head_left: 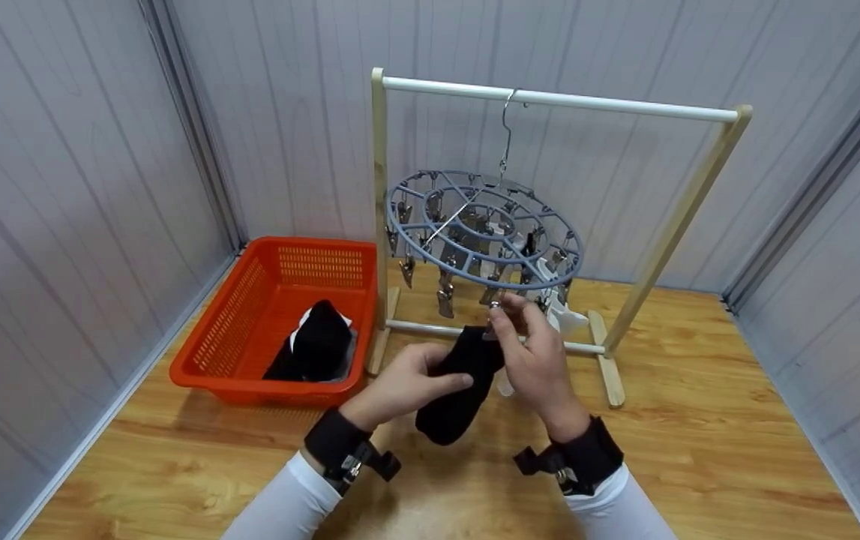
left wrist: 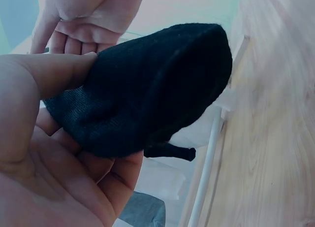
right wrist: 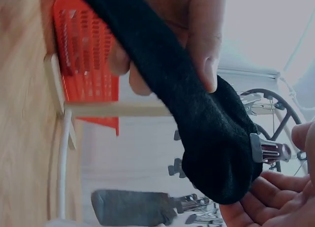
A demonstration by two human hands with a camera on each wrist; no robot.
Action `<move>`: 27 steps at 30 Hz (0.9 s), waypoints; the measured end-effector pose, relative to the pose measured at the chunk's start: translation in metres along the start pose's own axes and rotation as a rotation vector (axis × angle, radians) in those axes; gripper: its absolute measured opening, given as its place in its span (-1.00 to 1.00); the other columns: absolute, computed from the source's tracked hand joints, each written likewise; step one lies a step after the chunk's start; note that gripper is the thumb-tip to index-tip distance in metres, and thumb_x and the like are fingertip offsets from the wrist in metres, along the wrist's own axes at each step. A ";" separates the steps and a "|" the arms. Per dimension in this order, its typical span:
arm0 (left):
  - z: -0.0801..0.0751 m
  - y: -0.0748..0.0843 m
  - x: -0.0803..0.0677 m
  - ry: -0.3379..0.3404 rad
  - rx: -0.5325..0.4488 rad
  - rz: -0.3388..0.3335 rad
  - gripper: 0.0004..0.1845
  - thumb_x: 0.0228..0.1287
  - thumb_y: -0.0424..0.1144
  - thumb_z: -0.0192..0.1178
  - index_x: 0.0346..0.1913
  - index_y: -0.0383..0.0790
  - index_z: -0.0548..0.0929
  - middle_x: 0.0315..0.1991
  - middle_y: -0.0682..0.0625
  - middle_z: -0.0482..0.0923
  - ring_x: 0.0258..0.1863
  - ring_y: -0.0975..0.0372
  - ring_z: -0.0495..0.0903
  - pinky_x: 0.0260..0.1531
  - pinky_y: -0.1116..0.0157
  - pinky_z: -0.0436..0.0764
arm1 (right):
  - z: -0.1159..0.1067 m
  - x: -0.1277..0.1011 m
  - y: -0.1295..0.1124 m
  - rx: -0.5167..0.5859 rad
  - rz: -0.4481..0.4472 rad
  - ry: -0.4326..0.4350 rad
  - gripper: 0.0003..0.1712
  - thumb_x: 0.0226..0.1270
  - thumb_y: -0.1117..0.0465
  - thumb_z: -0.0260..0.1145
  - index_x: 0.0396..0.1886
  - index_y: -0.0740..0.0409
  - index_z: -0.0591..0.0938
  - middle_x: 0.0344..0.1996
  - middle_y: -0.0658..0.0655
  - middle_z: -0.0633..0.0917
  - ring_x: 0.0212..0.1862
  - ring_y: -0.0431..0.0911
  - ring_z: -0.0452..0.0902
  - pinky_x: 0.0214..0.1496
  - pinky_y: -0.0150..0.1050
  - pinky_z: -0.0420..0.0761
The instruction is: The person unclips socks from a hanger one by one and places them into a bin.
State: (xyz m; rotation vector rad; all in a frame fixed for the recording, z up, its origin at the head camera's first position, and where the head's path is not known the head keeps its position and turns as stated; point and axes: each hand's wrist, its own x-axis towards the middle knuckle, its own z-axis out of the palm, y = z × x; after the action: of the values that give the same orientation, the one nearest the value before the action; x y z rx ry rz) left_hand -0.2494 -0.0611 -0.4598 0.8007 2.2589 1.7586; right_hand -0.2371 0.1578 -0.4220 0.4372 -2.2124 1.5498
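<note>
Grey panelled walls close in a wooden floor (head_left: 699,450), on which stands a small wooden drying rack (head_left: 688,202) with a white top bar. From that bar hangs a round grey clip hanger (head_left: 483,229) by a metal hook, its ring lined with metal clips; something white is clipped at its right side, too small to tell apart.

Left of the rack sits an orange basket (head_left: 250,315) on the floor, with a heap of black and white clothes (head_left: 315,345) lying inside it.

The person's left hand (head_left: 400,386) grips a black sock (head_left: 459,390) in front of the rack, thumb on top and fingers curled beneath the fabric, as the left wrist view shows plainly. The sock hangs from just below the hanger's near edge down toward the floor, its lower end free. Its upper end sits in a metal clip (right wrist: 268,150), which the right wrist view shows biting into the cloth.

The right hand (head_left: 534,352) is raised beside the sock's top, thumb and fingers pinching that clip. Both hands are close together, the sock between them. White sleeves and black wrist straps show at the lower edge.
</note>
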 end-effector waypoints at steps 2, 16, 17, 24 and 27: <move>0.000 0.000 0.000 -0.008 -0.003 0.005 -0.73 0.51 -0.15 0.48 0.06 -0.27 0.84 -0.12 -0.02 0.85 -0.17 0.22 0.80 -0.09 0.24 0.75 | 0.000 0.001 -0.001 0.088 0.049 -0.027 -0.48 0.82 0.06 0.23 0.51 0.31 0.56 0.16 0.16 0.80 0.19 0.01 0.72 0.28 -0.17 0.65; 0.004 0.002 -0.001 -0.031 -0.025 0.012 -0.75 0.52 -0.18 0.47 0.07 -0.28 0.84 -0.10 -0.03 0.86 -0.16 0.24 0.80 -0.05 0.27 0.74 | 0.003 0.007 -0.001 0.306 0.117 -0.051 -0.61 0.80 0.20 0.24 0.35 0.37 0.67 -0.04 0.26 0.83 0.09 0.06 0.76 0.17 -0.24 0.72; 0.004 0.002 -0.001 -0.031 -0.023 0.012 -0.75 0.52 -0.18 0.47 0.07 -0.28 0.84 -0.11 -0.03 0.86 -0.16 0.24 0.80 -0.06 0.28 0.73 | 0.003 0.007 -0.001 0.310 0.117 -0.047 -0.62 0.80 0.20 0.24 0.35 0.37 0.68 -0.05 0.27 0.83 0.08 0.06 0.77 0.16 -0.24 0.72; 0.004 0.003 -0.001 -0.023 -0.005 0.017 -0.75 0.50 -0.18 0.48 0.05 -0.28 0.84 -0.14 -0.02 0.85 -0.20 0.25 0.78 -0.12 0.30 0.73 | 0.004 0.006 -0.002 0.302 0.121 -0.023 -0.61 0.79 0.18 0.26 0.33 0.37 0.70 -0.16 0.26 0.81 -0.02 0.04 0.74 0.07 -0.27 0.71; 0.004 0.003 -0.001 -0.023 0.001 0.016 -0.75 0.50 -0.18 0.48 0.04 -0.28 0.84 -0.14 -0.01 0.85 -0.21 0.26 0.78 -0.13 0.31 0.73 | 0.004 0.005 -0.003 0.295 0.117 -0.014 -0.64 0.78 0.19 0.28 0.28 0.36 0.73 -0.17 0.25 0.81 -0.04 0.03 0.73 0.05 -0.28 0.69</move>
State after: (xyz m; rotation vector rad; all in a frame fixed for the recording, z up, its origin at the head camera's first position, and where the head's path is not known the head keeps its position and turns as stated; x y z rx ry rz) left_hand -0.2463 -0.0577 -0.4580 0.8369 2.2451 1.7458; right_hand -0.2405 0.1528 -0.4185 0.4106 -2.0571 1.9515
